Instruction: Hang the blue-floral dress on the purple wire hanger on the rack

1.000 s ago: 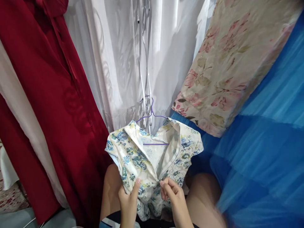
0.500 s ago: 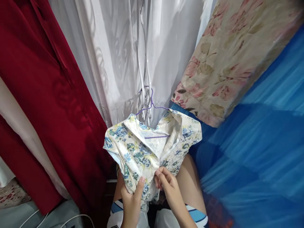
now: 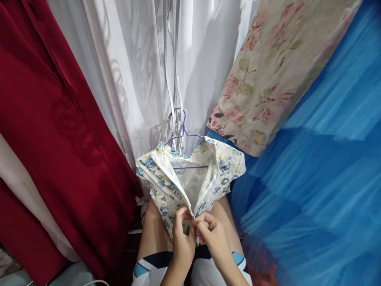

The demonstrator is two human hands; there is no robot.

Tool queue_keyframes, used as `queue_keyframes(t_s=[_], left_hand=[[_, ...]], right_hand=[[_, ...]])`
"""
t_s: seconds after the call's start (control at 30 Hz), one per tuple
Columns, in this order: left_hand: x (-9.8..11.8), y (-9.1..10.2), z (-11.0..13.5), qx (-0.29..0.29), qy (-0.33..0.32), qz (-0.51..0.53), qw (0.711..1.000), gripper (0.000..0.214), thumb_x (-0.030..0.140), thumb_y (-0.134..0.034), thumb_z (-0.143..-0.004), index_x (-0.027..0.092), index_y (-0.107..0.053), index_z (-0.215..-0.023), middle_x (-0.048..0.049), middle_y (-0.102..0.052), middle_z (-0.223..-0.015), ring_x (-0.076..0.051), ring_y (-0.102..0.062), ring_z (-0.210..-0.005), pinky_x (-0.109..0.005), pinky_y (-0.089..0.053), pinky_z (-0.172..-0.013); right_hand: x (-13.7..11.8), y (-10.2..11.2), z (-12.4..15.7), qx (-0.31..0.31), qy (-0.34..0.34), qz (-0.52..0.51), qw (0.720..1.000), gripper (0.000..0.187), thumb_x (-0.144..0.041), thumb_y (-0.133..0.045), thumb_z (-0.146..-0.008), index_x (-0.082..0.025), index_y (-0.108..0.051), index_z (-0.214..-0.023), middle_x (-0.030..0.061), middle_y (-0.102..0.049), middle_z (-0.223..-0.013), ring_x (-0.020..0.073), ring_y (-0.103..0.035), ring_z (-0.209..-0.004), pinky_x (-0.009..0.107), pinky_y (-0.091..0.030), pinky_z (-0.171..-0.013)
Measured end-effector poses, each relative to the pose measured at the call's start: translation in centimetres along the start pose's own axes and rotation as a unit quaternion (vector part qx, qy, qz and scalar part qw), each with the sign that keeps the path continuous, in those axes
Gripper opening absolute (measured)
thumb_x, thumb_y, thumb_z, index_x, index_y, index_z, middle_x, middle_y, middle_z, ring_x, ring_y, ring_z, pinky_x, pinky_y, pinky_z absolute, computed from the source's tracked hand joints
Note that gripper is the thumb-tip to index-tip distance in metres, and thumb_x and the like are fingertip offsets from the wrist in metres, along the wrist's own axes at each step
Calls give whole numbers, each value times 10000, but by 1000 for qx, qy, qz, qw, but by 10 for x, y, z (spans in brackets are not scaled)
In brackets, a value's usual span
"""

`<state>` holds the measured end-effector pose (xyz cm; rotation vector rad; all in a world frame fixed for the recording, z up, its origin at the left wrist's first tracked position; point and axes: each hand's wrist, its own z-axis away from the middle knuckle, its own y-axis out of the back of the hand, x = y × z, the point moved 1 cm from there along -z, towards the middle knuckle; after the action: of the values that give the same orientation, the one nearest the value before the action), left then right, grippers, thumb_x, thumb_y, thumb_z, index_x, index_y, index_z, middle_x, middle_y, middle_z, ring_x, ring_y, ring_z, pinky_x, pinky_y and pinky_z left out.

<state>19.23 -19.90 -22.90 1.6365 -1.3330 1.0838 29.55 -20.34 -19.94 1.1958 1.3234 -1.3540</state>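
A white dress with blue and yellow flowers and short sleeves hangs on a purple wire hanger. Its front edges spread apart in a V, showing the pale inside. At the bottom of this V, my left hand is closed on the fabric edge with thumb and fingers. Right beside it, my right hand pinches the same spot where both edges meet. Fingers hide what exactly lies between the fingertips. Below the hands, most of the dress is out of sight.
White straps hang down to the hanger's hook, before a white curtain-like cloth. Red cloth drapes at left. A pink-flowered cloth and blue ruffled fabric hang at right. My knees are under the dress.
My left hand has moved from the dress's lower left side up and right to the opening's base, next to my right hand. The view has shifted slightly right.
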Motion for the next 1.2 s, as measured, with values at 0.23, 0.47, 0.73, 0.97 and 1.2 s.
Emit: queue_keyframes(t_s=[0.23, 0.47, 0.73, 0.97, 1.2], left_hand=[[1, -2, -2, -98, -50, -53, 993, 204, 277, -502, -937, 230, -624, -781, -78, -599, -819, -223, -599, -778, -322, -474, -718], [-39, 11, 6, -60, -79, -105, 990, 201, 247, -520, -932, 166, -623, -780, -56, -586, -764, -178, -591, -704, -264, -452, -650], [19, 23, -63, -2, -150, -15, 989, 315, 290, -431, -1002, 187, -549, -1276, -95, -644, -1007, -183, -621, -895, -315, -490, -845], [142, 13, -154, -94, -378, -140, 910, 175, 280, -524, -970, 182, -669, -986, -51, -638, -879, -154, -593, -814, -270, -461, -759], [155, 30, -174, 90, -374, -104, 917, 132, 263, -576, -936, 181, -654, -867, -31, -667, -837, -164, -612, -829, -286, -454, -806]], right_hand=[[-73, 1, -54, 25, 71, -117, 990, 307, -400, -703, -726, -157, -587, -577, -74, -351, -394, 56, -244, -389, 218, -178, -408], [-167, -22, -126, -32, 143, -153, 977, 191, -298, -713, -680, -113, -666, -675, -85, -362, -404, 34, -240, -371, 198, -131, -367], [-123, -21, -84, 35, 222, -68, 972, 169, -220, -638, -782, -164, -596, -627, -82, -407, -384, 49, -318, -362, 199, -235, -412], [-142, -15, -79, 41, 279, 5, 959, 256, -283, -662, -819, -182, -521, -630, -78, -405, -444, 56, -285, -409, 214, -202, -427], [-97, -36, -110, 62, 309, 37, 948, 211, -317, -621, -856, -192, -531, -713, -63, -425, -530, 85, -352, -462, 224, -259, -459]])
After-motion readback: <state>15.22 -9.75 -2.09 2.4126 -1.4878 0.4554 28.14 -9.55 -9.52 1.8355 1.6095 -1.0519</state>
